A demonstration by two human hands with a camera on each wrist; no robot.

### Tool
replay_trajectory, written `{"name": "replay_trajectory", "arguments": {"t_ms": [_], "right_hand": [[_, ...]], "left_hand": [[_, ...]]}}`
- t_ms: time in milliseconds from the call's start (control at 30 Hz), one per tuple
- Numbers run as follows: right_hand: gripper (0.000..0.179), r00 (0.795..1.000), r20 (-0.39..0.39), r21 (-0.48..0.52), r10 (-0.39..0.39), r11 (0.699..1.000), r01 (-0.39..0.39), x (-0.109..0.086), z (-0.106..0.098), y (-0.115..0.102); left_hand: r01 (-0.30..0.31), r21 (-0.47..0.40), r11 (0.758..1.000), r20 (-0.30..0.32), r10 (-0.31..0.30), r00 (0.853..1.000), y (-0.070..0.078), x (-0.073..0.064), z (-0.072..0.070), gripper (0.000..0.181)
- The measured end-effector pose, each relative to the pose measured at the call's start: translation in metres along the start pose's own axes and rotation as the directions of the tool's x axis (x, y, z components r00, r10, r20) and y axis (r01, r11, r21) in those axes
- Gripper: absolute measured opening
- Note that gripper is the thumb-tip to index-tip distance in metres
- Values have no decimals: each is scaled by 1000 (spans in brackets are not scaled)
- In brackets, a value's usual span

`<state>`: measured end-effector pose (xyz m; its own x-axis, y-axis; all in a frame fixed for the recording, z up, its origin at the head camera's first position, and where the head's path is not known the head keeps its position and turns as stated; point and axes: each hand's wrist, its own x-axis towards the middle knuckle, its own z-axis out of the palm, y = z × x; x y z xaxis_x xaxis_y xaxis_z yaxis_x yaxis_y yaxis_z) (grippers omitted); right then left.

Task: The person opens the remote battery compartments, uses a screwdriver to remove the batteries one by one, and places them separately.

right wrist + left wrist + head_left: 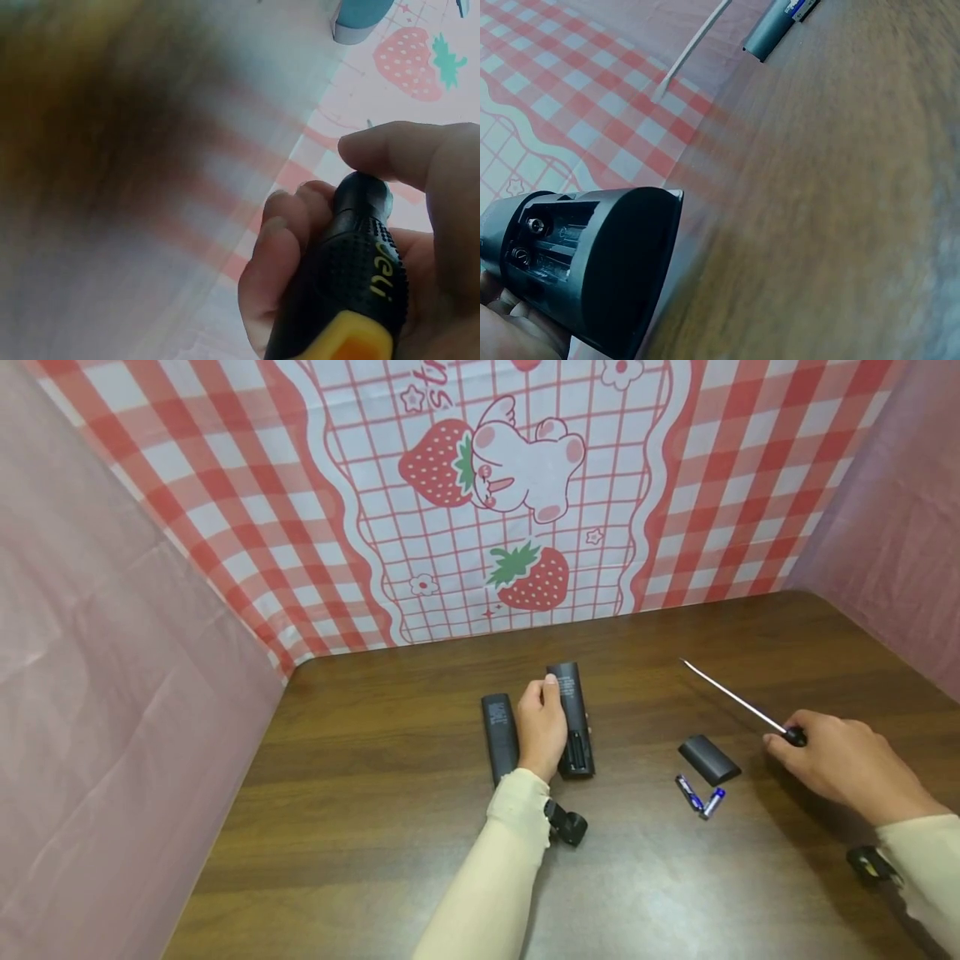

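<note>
My left hand point(542, 732) grips a black remote control point(573, 706) by its side, thumb on the back face. Its battery compartment point(547, 240) is uncovered, and metal spring contacts show inside in the left wrist view. My right hand point(855, 762) holds a screwdriver point(337, 292) by its black and yellow handle, and the long thin shaft points to the far left, its tip apart from the remote. Just left of my left hand lies a second black remote control point(498, 731), partly covered by the wrist.
A dark battery cover point(708, 759) lies on the wooden table point(360, 860) between the hands. Just in front of it are two small blue and silver batteries point(688, 793). A red-checked cloth point(247, 518) with strawberry prints stands behind the table, and pink cloth point(90, 635) lines the sides.
</note>
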<state>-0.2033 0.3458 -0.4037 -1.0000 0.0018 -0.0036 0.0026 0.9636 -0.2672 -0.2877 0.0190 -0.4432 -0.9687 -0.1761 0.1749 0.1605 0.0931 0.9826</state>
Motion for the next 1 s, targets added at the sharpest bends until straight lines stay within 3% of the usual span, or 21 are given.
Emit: {"name": "replay_trajectory", "arguments": {"t_ms": [167, 333, 600, 1000], "right_hand": [[49, 998, -52, -44, -35, 999, 33, 3, 2, 3], [55, 998, -52, -80, -36, 996, 32, 7, 2, 6], [63, 999, 35, -110, -11, 994, 15, 11, -2, 7], [73, 990, 128, -88, 55, 995, -44, 10, -2, 8]], "left_hand": [[3, -12, 1000, 8, -2, 1000, 0, 1, 0, 34], [5, -23, 1000, 12, -5, 1000, 0, 1, -1, 33], [-6, 8, 1000, -1, 6, 1000, 1, 1, -2, 33], [25, -33, 999, 25, -24, 999, -1, 0, -1, 33]]}}
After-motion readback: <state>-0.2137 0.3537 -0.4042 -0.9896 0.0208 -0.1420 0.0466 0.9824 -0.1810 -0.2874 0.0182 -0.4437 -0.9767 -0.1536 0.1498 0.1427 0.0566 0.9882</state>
